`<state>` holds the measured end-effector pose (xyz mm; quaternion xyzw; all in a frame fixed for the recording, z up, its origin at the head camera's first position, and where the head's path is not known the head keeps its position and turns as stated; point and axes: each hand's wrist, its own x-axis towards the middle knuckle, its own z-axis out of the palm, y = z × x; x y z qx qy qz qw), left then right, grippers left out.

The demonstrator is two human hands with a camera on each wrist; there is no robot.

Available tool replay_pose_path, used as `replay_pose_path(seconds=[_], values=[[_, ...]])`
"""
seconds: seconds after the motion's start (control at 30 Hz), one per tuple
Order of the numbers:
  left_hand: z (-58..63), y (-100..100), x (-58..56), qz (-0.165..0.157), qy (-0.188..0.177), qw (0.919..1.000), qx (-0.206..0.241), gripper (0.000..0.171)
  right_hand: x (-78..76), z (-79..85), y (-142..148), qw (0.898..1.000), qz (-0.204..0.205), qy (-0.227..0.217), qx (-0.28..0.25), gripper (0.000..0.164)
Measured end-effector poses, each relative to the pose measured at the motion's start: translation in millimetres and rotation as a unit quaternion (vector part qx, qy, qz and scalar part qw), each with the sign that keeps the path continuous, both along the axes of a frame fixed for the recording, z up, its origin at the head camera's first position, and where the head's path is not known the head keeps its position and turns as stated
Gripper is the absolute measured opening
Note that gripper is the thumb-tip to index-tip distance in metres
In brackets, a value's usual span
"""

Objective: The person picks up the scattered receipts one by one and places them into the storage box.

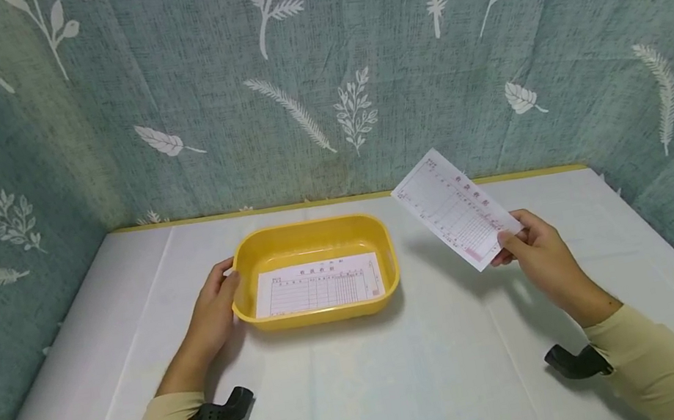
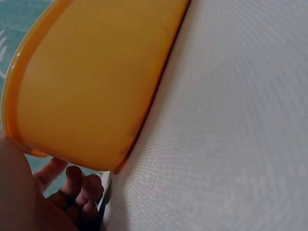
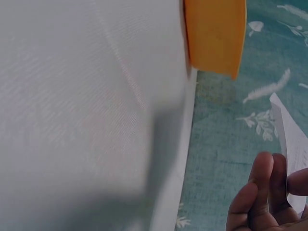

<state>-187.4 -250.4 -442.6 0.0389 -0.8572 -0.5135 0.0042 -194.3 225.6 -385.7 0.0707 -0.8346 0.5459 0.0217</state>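
Note:
A yellow plastic basin [image 1: 321,315] stands on the white table, left of centre. Inside it lies a printed paper form [image 1: 320,289] with red ruled columns, its lower edge hidden by the front rim. My left hand [image 1: 213,309] holds the basin's left end, thumb over the rim and fingers outside; the left wrist view shows curled fingers [image 2: 91,187] close by the yellow wall. To the right of the basin, my right hand [image 1: 542,257] pinches a similar form [image 1: 444,210] by its lower corner, raised above the table and tilted. Part of this sheet [image 3: 293,139] shows in the right wrist view.
White cloth covers the table [image 1: 393,386]. Behind it and along both sides hangs a green curtain [image 1: 211,97] with white leaf prints. A yellow strip [image 1: 531,173] runs along the far edge. Black straps with small cameras [image 1: 226,409] sit on both wrists.

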Motion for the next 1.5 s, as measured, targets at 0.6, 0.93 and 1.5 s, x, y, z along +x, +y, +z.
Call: replay_pose_path(seconds=[0.6, 0.93, 1.5], values=[[4.2, 1, 0.8, 0.003, 0.002, 1.0, -0.004, 0.053, -3.9, 2.9, -32, 0.997, 0.037, 0.035, -0.055, 0.029], [2.6, 1, 0.9, 0.004, -0.006, 1.0, -0.007, 0.053, -5.6, 5.4, -60, 0.997, 0.032, 0.0, -0.065, 0.025], [4.4, 2, 2.8, 0.0, 0.002, 0.9999, 0.015, 0.051, -11.6, 15.3, -103, 0.994, 0.066, 0.005, -0.088, 0.025]])
